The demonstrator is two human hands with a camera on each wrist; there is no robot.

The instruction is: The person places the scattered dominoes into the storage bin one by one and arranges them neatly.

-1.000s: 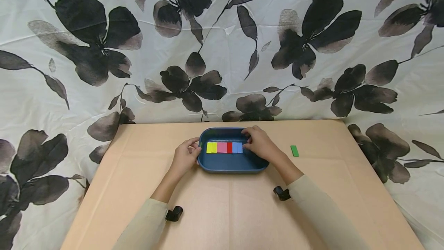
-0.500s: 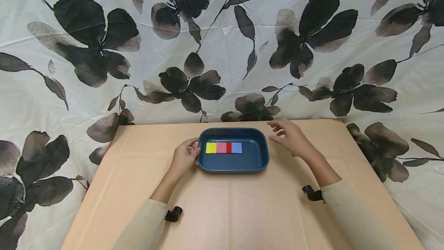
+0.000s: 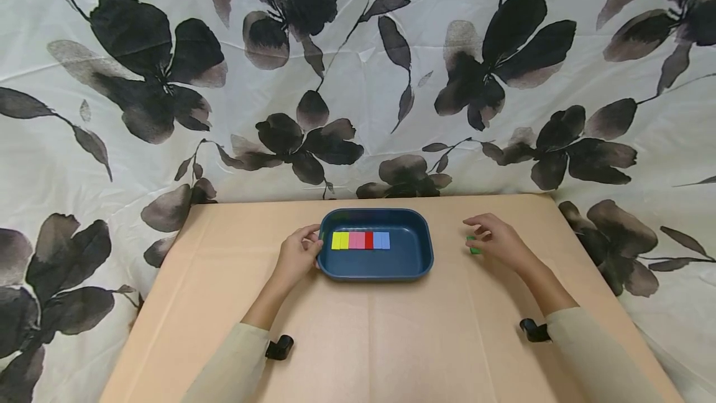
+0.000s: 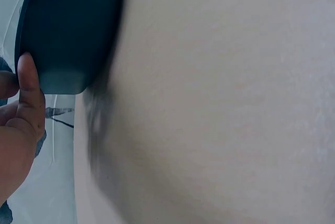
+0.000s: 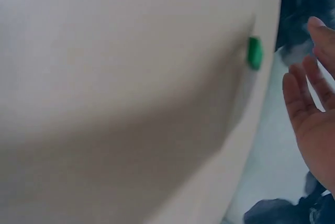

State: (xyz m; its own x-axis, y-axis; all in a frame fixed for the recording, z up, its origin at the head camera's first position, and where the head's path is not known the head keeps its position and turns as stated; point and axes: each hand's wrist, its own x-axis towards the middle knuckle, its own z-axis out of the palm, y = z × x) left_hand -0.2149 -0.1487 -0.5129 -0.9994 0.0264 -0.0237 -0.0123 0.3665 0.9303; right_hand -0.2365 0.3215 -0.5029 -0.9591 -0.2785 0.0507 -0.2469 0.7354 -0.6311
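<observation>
A dark blue tray (image 3: 397, 268) lies on the table, holding one row of small tiles: yellow (image 3: 339, 240), pink (image 3: 356, 240), red (image 3: 369, 240) and light blue (image 3: 381, 240). My left hand (image 3: 296, 254) pinches the tray's left end. In the left wrist view its thumb (image 4: 29, 75) lies against the tray wall (image 4: 73, 35), with other fingers behind the rim. To the right of the tray, my right hand (image 3: 503, 246) hovers over a green tile (image 3: 475, 250), which it partly covers. The right wrist view shows its fingers (image 5: 297, 90) extended, apart from the green tile (image 5: 254, 53).
The light wooden-toned table (image 3: 358, 341) ends at the back against a white cloth (image 3: 369, 79) with dark flower prints. A small black wrist camera (image 3: 279, 347) sits at the left cuff and another black wrist camera (image 3: 534, 330) at the right.
My right hand has left the tiles at the row's right end and moved right, out of the tray, to above the green tile. The left hand and tray have stayed in place.
</observation>
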